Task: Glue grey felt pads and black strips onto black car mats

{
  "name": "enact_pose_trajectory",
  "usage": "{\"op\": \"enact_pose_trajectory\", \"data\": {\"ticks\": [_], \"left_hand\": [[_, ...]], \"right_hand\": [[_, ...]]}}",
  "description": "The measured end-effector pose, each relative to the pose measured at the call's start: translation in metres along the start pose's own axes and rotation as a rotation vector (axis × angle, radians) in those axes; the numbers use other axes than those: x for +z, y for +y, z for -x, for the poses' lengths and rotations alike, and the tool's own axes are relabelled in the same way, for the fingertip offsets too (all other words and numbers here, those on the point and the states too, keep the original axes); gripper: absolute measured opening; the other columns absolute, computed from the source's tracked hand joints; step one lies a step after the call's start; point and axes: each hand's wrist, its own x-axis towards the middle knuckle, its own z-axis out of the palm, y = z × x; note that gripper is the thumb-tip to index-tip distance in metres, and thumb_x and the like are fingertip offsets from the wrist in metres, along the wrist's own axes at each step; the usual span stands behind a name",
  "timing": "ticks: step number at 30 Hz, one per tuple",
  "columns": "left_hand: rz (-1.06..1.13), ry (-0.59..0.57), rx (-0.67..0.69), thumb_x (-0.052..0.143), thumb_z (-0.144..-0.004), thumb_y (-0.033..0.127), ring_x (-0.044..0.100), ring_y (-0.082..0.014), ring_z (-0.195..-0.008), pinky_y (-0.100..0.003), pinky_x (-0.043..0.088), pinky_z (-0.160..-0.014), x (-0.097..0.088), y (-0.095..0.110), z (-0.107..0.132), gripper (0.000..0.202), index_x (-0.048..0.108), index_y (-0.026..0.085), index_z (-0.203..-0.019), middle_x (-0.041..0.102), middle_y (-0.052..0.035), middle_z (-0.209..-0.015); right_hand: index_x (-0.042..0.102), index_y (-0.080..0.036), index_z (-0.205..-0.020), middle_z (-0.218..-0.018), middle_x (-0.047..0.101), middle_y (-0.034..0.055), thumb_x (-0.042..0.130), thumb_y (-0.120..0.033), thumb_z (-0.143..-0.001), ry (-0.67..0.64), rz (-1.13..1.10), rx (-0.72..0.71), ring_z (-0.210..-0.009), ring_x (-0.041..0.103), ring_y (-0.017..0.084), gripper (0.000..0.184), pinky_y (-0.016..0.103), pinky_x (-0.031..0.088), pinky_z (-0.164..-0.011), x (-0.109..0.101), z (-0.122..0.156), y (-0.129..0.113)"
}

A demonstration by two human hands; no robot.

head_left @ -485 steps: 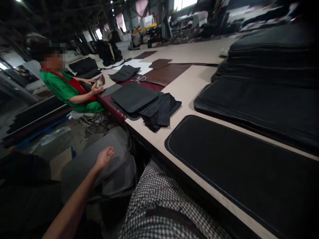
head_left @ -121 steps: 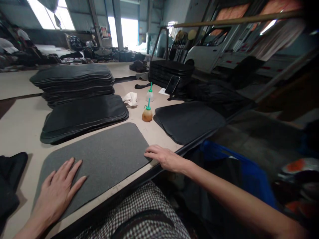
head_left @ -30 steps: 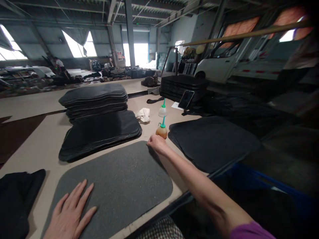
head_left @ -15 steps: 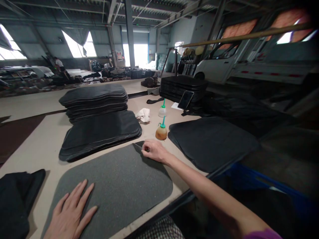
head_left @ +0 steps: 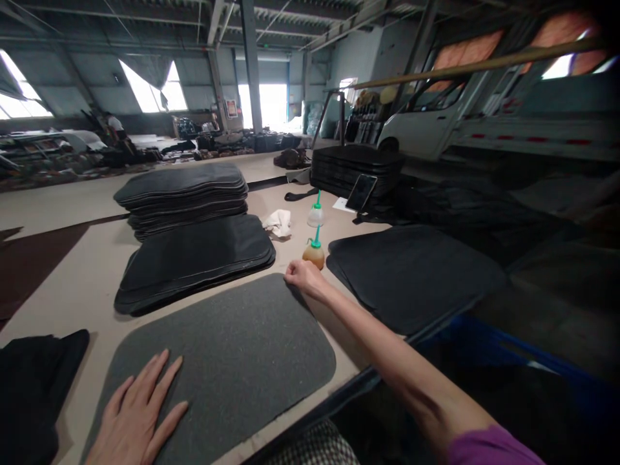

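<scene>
A grey mat-like sheet (head_left: 232,349) with rounded corners lies flat on the table in front of me. My left hand (head_left: 140,410) rests palm down on its near left part, fingers spread. At the sheet's far right corner is my right hand (head_left: 304,276), its fingers pinched together on the edge; the fingertips are partly hidden. Just behind that hand stands a squeeze bottle of amber liquid (head_left: 314,253) with a green nozzle. A second, clear squeeze bottle (head_left: 316,216) is farther back. Beside them lies a crumpled white cloth (head_left: 278,223).
Black sheets are stacked at the left, in a low pile (head_left: 198,261) and a taller pile (head_left: 184,187). More black sheets (head_left: 416,274) lie at the right. A phone (head_left: 361,192) leans on a black stack (head_left: 356,166). Dark folded material (head_left: 39,387) sits near left.
My right hand has moved slightly away and to the right, and the sheet's corner, folded up before, now lies flat. My left hand has stayed in place.
</scene>
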Motion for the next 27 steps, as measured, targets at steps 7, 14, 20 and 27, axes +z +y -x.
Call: {"op": "enact_pose_trajectory", "data": {"ticks": [7,14,20,27], "left_hand": [[0.001,0.017,-0.036,0.036,-0.097,0.052,0.032,-0.0262,-0.148,-0.050,0.030,-0.116,-0.005,0.003,-0.004,0.066,0.023,0.032,-0.158,0.022,-0.0046,-0.166],[0.031,-0.022,-0.090,0.043,-0.097,0.056,0.031,-0.0243,-0.149,-0.046,0.025,-0.119,-0.025,0.012,-0.008,0.065,0.026,0.034,-0.157,0.028,-0.0027,-0.165],[0.098,-0.122,-0.130,0.038,-0.099,0.059,0.024,-0.0251,-0.151,-0.048,0.022,-0.120,-0.043,0.014,-0.012,0.064,0.027,0.032,-0.157,0.024,-0.0063,-0.166],[0.236,-0.169,-0.148,0.038,-0.099,0.060,0.021,-0.0279,-0.152,-0.054,0.019,-0.122,-0.054,0.018,-0.012,0.065,0.027,0.031,-0.157,0.023,-0.0095,-0.166]], "right_hand": [[0.072,-0.018,-0.093,-0.088,0.073,0.0062,0.060,-0.023,-0.089,0.042,0.110,-0.048,-0.081,0.065,0.017,0.013,0.024,0.040,-0.069,0.010,0.006,0.007],[0.069,-0.017,-0.098,-0.099,0.069,0.0101,0.055,-0.022,-0.092,0.072,0.231,-0.168,-0.089,0.061,0.020,0.017,0.028,0.042,-0.074,0.009,0.016,0.002],[0.068,-0.012,-0.114,-0.135,0.056,0.0209,0.039,-0.004,-0.090,0.202,0.385,-0.471,-0.125,0.048,0.034,0.039,0.046,0.041,-0.099,0.021,0.023,-0.019],[0.059,-0.015,-0.136,-0.150,0.049,0.0166,0.036,-0.045,-0.102,0.176,0.363,-0.590,-0.139,0.043,0.032,0.051,0.048,0.038,-0.110,0.088,0.056,-0.050]]}}
